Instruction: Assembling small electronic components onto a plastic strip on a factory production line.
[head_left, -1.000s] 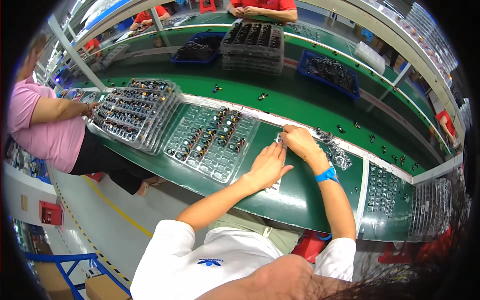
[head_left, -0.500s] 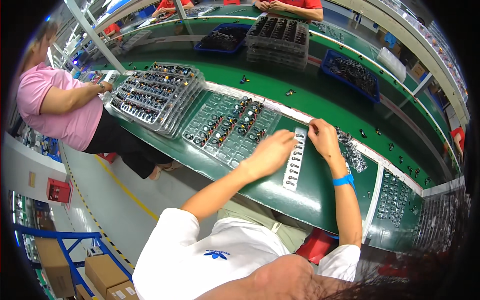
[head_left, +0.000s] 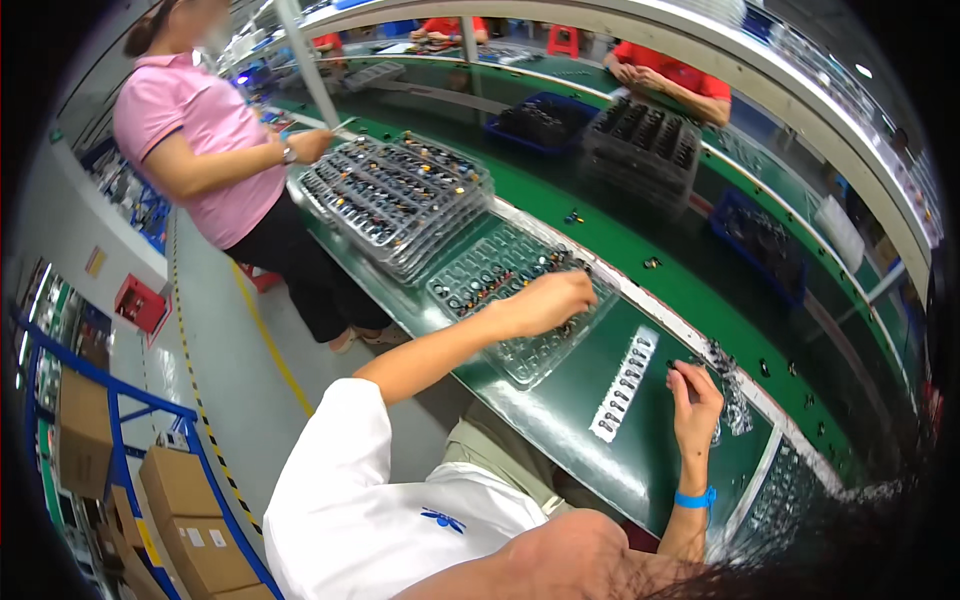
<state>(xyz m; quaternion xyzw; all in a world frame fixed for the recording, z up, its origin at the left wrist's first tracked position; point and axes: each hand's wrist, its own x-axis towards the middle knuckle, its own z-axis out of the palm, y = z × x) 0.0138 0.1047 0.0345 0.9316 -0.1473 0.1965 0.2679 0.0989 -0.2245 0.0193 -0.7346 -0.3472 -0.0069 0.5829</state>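
Left hand (head_left: 548,302) over the far part of a clear compartmented tray (head_left: 527,370), back of hand up. Fingers bunched, tips pointing down among the rows. Left grip looks nearly closed; whether it has hold of anything, cannot tell, as the tips are partly hidden. Contact with the tray also unclear.

Right hand (head_left: 694,402) to the right of a white strip, apart from it. Right grip closed to a pinch, thumb against index finger, with a small dark part (head_left: 672,366) at the tips. Exact shape too small to make out. Blue band (head_left: 695,497) around the right wrist.

White strip (head_left: 626,385) lies flat on the green worktop (head_left: 560,405), between the tray and the right hand, set slantwise. Dark round-headed pieces sit along it in a single line.

Tray holds rows of small dark components with red and yellow bits, partly covered by the left hand and forearm. Just beside the right hand, a loose heap of shiny clear and dark pieces (head_left: 738,392).

Left of the tray: stack of filled trays (head_left: 395,195), a person in a pink shirt (head_left: 200,150) standing at its far side. Beyond the worktop's white edge, a bright green lane (head_left: 620,245) with scattered small parts.
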